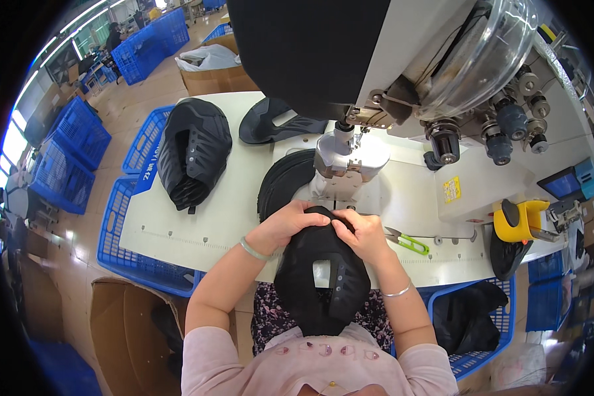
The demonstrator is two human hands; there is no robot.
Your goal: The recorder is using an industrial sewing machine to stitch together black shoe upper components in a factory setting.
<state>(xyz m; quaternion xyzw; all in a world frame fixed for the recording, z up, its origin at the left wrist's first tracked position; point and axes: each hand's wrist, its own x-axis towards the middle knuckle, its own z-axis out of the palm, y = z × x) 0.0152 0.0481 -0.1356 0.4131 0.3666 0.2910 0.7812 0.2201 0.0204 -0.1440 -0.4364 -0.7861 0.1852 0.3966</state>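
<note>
A black shoe upper [321, 264] with eyelets and a central opening hangs over the table's front edge toward my lap. My left hand [289, 226] pinches its far end from the left. From the right, my right hand [361, 234] grips the same end, thumbs close together. Just beyond my fingers stands the post [340, 168] of a sewing machine [310, 59], its needle area above the post. Green-handled scissors [409, 243] lie to the right of my right hand. Other black uppers [299, 173] are tucked to the left of the post.
A stack of black uppers [193, 152] sits on the white table [158, 228] at left, another upper [277, 124] behind it. Blue crates [115, 241] flank the table; a cardboard box [122, 330] stands lower left. A yellow holder [520, 221] is at the right edge.
</note>
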